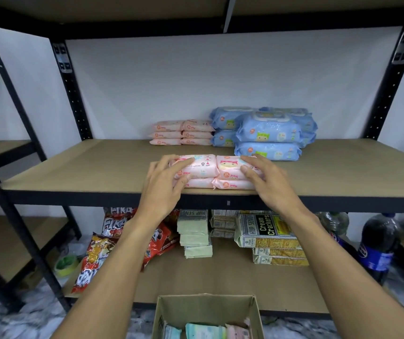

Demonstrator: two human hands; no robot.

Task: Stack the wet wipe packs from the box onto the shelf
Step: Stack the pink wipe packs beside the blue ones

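- Pink plastic wrapping covers the four wet wipe packs [206, 167] at the front edge of the shelf [98, 167]. They sit as two short piles of two, side by side and touching.
- The left hand [169, 177] lies on the left pile and the right hand [264, 177] on the right pile. On each hand the fingers are spread almost straight across the top pack and the thumb rests against its front. Neither hand is closed round a pack, so they look to be pressing or squaring the piles, not lifting them.
- More packs are already stacked further back on the same shelf. The small pink packs [182, 133] stand in two piles of three near the wall, and the larger blue packs [268, 135] are piled just to their right.
- The job looks well along but not finished. The cardboard box [206, 307] below holds several more packs [203, 331], pale green and pink, standing on edge. How many there are cannot be told, since the frame cuts them off.
- The front packs look soft and pillow-like, with crimped ends and a cartoon face printed on top. They probably give a little under the fingers, so the piles may need evening up.
- The lower shelf carries cracker packets [267, 228], red snack bags [98, 255] and dark bottles [379, 243].
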